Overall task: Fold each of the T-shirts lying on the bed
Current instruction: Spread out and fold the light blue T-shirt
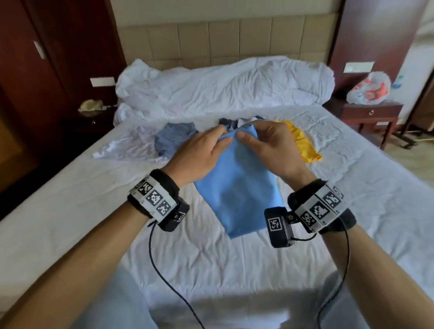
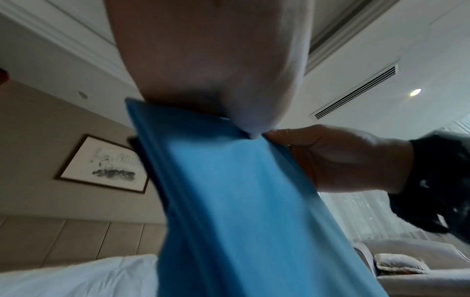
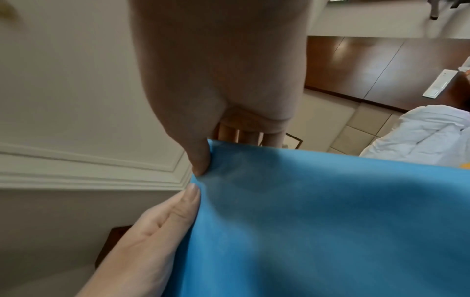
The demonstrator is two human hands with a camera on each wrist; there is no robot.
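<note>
Head view: on the bed [image 1: 230, 265] we see grey-blue [image 1: 174, 137], white [image 1: 126, 147] and yellow [image 1: 300, 141] shirts unfolded. Blue T-shirt [image 1: 237, 185] hangs mid-fold; left hand [image 1: 201, 153] and right hand [image 1: 272, 147] pinch its top edge with their fingers [image 1: 245, 135].

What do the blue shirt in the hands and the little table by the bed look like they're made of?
The blue T-shirt looks like thin, soft knit fabric, perhaps cotton: matte, and it hangs limp in smooth folds from both hands. The bedside table looks like dark reddish wood, or a veneer, with a polished sheen and a metal ring pull.
</note>
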